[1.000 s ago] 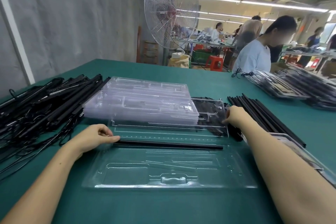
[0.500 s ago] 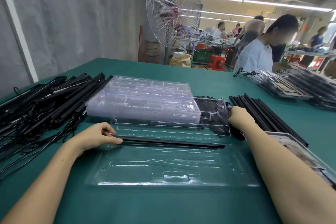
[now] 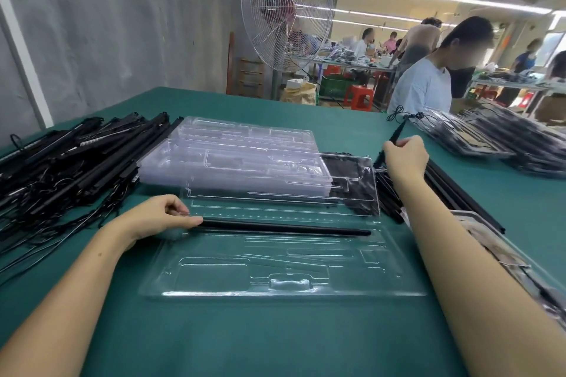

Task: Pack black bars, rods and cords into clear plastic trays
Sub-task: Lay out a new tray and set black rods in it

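An open clear plastic tray [image 3: 275, 278] lies on the green table in front of me. A long black rod [image 3: 284, 228] lies across its middle groove. My left hand [image 3: 159, 219] rests at the rod's left end, fingers on it. My right hand [image 3: 404, 159] is raised at the tray's far right corner and grips a thin black rod [image 3: 398, 131] that tilts up and away. A bundle of black rods [image 3: 447, 190] lies on the table under that hand.
A heap of black bars and cords [image 3: 67, 165] fills the left side. A stack of clear trays [image 3: 239, 159] sits behind the open one. Packed trays [image 3: 496, 138] lie at the far right, another [image 3: 502, 254] under my right forearm. A person sits beyond the table.
My right hand has lifted off the rod bundle, pulling one thin black rod up with it. My left hand has stayed at the end of the rod in the tray.
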